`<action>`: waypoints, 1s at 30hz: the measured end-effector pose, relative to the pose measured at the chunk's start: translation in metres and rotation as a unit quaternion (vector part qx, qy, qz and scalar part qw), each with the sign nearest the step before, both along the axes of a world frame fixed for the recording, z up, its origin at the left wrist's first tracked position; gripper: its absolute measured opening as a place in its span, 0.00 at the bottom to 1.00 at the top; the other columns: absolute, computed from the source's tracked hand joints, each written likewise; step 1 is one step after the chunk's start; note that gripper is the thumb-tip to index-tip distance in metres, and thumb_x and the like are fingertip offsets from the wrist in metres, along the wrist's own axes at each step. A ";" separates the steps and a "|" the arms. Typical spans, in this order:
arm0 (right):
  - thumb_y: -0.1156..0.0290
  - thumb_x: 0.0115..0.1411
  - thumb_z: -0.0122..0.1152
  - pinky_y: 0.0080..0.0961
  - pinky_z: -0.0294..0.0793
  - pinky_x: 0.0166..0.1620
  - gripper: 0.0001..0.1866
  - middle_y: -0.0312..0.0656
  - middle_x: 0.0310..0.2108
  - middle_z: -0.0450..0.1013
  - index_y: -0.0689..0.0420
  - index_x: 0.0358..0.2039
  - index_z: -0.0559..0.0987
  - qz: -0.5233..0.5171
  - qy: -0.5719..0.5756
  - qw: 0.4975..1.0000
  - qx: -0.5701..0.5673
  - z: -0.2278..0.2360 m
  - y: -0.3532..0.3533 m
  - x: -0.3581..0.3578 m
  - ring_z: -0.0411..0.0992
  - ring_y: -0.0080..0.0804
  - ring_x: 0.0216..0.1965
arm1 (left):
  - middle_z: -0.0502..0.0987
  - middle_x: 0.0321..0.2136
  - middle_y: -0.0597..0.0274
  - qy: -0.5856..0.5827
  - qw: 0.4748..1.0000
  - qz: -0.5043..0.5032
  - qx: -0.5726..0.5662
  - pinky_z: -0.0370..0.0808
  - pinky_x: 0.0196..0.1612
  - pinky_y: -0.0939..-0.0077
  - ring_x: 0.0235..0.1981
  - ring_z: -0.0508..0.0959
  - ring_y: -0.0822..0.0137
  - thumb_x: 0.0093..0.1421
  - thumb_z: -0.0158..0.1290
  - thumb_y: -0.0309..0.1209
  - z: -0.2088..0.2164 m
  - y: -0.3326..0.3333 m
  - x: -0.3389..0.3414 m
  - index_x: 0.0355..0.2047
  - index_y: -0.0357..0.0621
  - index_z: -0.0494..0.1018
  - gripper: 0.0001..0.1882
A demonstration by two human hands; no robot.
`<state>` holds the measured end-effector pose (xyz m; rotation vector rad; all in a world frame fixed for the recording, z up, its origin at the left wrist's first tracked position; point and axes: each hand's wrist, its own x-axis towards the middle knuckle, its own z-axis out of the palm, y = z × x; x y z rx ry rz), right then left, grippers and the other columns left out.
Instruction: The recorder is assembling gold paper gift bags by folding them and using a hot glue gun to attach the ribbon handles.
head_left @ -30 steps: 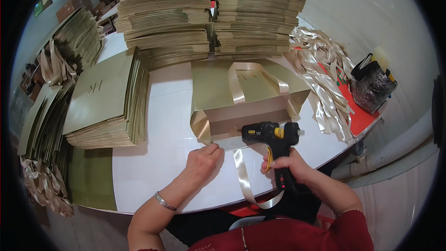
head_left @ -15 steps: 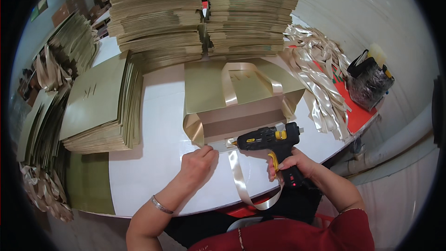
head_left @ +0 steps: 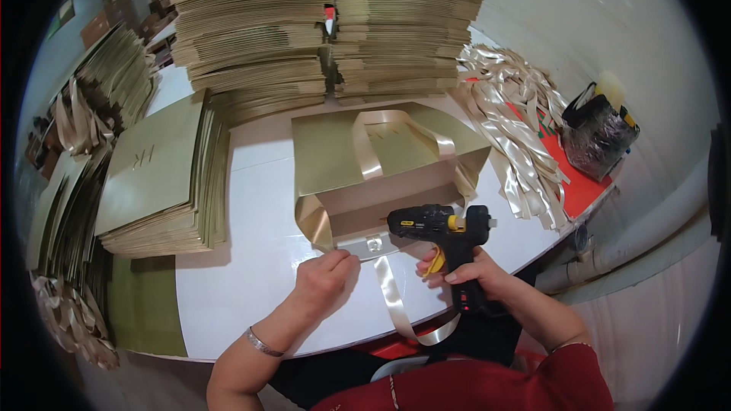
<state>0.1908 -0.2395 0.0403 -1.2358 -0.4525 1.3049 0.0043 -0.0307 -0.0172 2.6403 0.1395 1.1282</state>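
A gold-green paper bag lies open toward me, with a satin ribbon handle across its far panel. In my right hand is a black and yellow hot glue gun. Its nozzle is above the bag's near edge, apart from a small whitish glue patch there. From that edge a second satin ribbon loops over the table's front. My left hand is closed, fingertips pinching the bag's near edge left of the patch.
Tall stacks of folded bags stand at the back. More flat bags are piled at left. Loose ribbons lie at right on a red sheet, beside a plastic-wrapped container. The white table curves off in front.
The glue gun's nozzle has lifted off the glue patch and moved up toward the bag's opening. My left hand stays at the bag's edge. The whole view has shifted slightly.
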 end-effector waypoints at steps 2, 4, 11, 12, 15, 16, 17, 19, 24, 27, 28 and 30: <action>0.80 0.45 0.58 0.31 0.75 0.47 0.25 0.51 0.44 0.72 0.67 0.46 0.69 0.015 0.035 0.999 0.013 -0.010 0.014 -0.002 0.72 0.39 0.47 | 0.74 0.22 0.64 0.017 1.000 -0.024 0.007 0.73 0.20 0.75 0.19 0.76 0.64 0.43 0.58 0.20 -0.005 0.000 0.000 0.24 0.44 0.73 0.07; 0.78 0.47 0.57 0.33 0.74 0.49 0.21 0.52 0.42 0.72 0.67 0.44 0.70 0.031 0.100 0.994 0.021 -0.017 0.028 -0.010 0.73 0.40 0.45 | 0.74 0.23 0.64 0.016 1.000 -0.019 0.009 0.73 0.20 0.75 0.19 0.76 0.64 0.43 0.58 0.20 -0.007 -0.001 0.000 0.24 0.44 0.73 0.07; 0.77 0.46 0.55 0.38 0.78 0.38 0.17 0.52 0.33 0.73 0.66 0.39 0.71 0.008 0.016 0.998 -0.052 -0.018 0.043 -0.018 0.75 0.43 0.36 | 0.68 0.22 0.65 0.049 0.998 -0.025 0.027 0.71 0.21 0.75 0.20 0.74 0.67 0.43 0.53 0.24 -0.016 0.002 -0.004 0.27 0.45 0.71 0.08; 0.78 0.46 0.55 0.38 0.78 0.37 0.16 0.52 0.30 0.73 0.67 0.38 0.71 -0.023 -0.014 0.998 -0.051 -0.018 0.037 -0.015 0.75 0.43 0.33 | 0.68 0.22 0.65 0.049 0.998 -0.022 0.033 0.71 0.21 0.75 0.20 0.74 0.67 0.43 0.53 0.24 -0.016 0.002 -0.006 0.27 0.45 0.71 0.08; 0.81 0.43 0.56 0.37 0.77 0.34 0.15 0.49 0.25 0.71 0.68 0.34 0.69 -0.088 -0.074 0.992 -0.055 -0.009 0.011 0.002 0.74 0.40 0.26 | 0.72 0.22 0.63 0.054 0.998 -0.018 0.019 0.72 0.20 0.74 0.19 0.75 0.65 0.44 0.55 0.22 -0.009 0.001 -0.005 0.21 0.44 0.71 0.05; 0.82 0.42 0.56 0.36 0.76 0.33 0.16 0.49 0.24 0.71 0.68 0.35 0.69 -0.110 -0.110 0.986 -0.059 -0.005 0.004 0.006 0.74 0.40 0.25 | 0.72 0.22 0.63 0.051 0.998 -0.024 0.018 0.72 0.20 0.74 0.19 0.75 0.65 0.44 0.55 0.22 -0.009 0.001 -0.005 0.21 0.44 0.71 0.05; 0.77 0.44 0.61 0.31 0.76 0.30 0.11 0.47 0.22 0.73 0.68 0.29 0.74 -0.135 -0.153 0.978 -0.047 -0.006 -0.003 0.010 0.75 0.35 0.24 | 0.71 0.21 0.64 0.055 0.998 -0.019 0.016 0.72 0.19 0.74 0.19 0.75 0.65 0.44 0.55 0.22 -0.010 0.001 -0.007 0.21 0.44 0.71 0.05; 0.73 0.42 0.63 0.32 0.75 0.31 0.12 0.48 0.22 0.74 0.67 0.27 0.75 -0.125 -0.294 0.939 -0.125 -0.004 -0.016 0.022 0.75 0.35 0.24 | 0.72 0.21 0.64 0.060 0.998 -0.015 0.016 0.72 0.19 0.74 0.19 0.75 0.65 0.44 0.56 0.21 -0.008 0.001 -0.004 0.21 0.45 0.71 0.05; 0.60 0.36 0.67 0.32 0.73 0.33 0.19 0.47 0.23 0.76 0.64 0.24 0.79 -0.023 -0.510 0.802 -0.309 0.004 -0.027 0.049 0.75 0.36 0.28 | 0.74 0.22 0.64 0.037 0.999 -0.014 0.020 0.73 0.19 0.75 0.19 0.76 0.65 0.42 0.58 0.20 -0.001 -0.004 -0.001 0.22 0.45 0.73 0.07; 0.66 0.42 0.64 0.30 0.75 0.36 0.22 0.54 0.31 0.76 0.69 0.35 0.76 -0.003 -0.189 0.973 -0.135 0.041 -0.039 0.064 0.76 0.40 0.33 | 0.74 0.21 0.64 0.032 0.999 -0.002 0.011 0.73 0.19 0.74 0.19 0.76 0.64 0.42 0.58 0.20 0.003 -0.008 0.000 0.22 0.45 0.73 0.08; 0.68 0.42 0.63 0.31 0.76 0.38 0.25 0.55 0.34 0.75 0.69 0.40 0.74 0.004 -0.050 0.998 -0.041 0.041 -0.053 0.074 0.76 0.42 0.36 | 0.74 0.21 0.64 0.024 1.000 0.007 0.006 0.73 0.20 0.74 0.19 0.76 0.64 0.42 0.58 0.20 0.003 -0.009 -0.001 0.22 0.45 0.73 0.08; 0.69 0.41 0.58 0.36 0.76 0.42 0.31 0.60 0.42 0.72 0.71 0.47 0.68 -0.025 0.041 0.996 0.081 0.024 -0.091 0.081 0.71 0.51 0.47 | 0.74 0.20 0.64 0.017 1.000 0.005 0.001 0.74 0.20 0.74 0.19 0.77 0.63 0.42 0.58 0.19 0.003 -0.010 0.001 0.21 0.45 0.73 0.08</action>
